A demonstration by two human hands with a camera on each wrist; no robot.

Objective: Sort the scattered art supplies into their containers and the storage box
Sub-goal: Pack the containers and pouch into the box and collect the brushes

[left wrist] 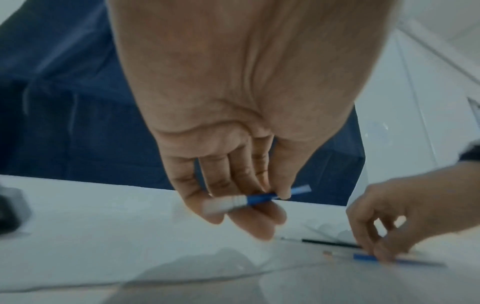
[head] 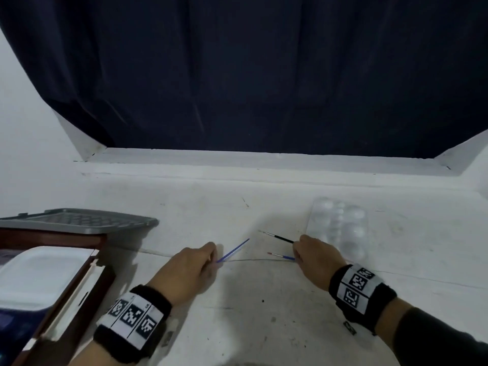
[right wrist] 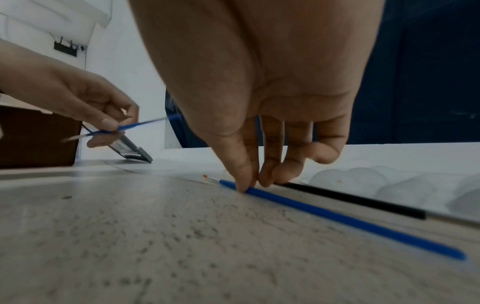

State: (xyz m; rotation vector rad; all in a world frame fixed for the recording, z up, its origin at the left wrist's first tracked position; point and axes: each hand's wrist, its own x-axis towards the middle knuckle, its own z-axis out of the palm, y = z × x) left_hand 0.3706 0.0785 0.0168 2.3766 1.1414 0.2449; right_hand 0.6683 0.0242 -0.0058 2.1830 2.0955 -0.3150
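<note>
Head view: on the counter (head: 237, 299), the storage box (head: 66, 236) waits at 9 o'clock and the clear palette (head: 340, 225) at 2. Our left grip (head: 184, 270) pinches one blue brush (head: 233, 250). Our right grip (head: 317, 260) pinches a second blue brush (head: 281, 256), which lies beside the black brush (head: 280, 236). We judge all three brushes not yet sorted.

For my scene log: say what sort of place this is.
Probably a home craft corner: white table before a dark curtain, a black paintbrush, a clear paint palette.

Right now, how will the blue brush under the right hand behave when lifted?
The blue brush looks thin and straight: probably stiff and light. Its round handle lies flat on the table, so it may roll away from the right hand.
</note>
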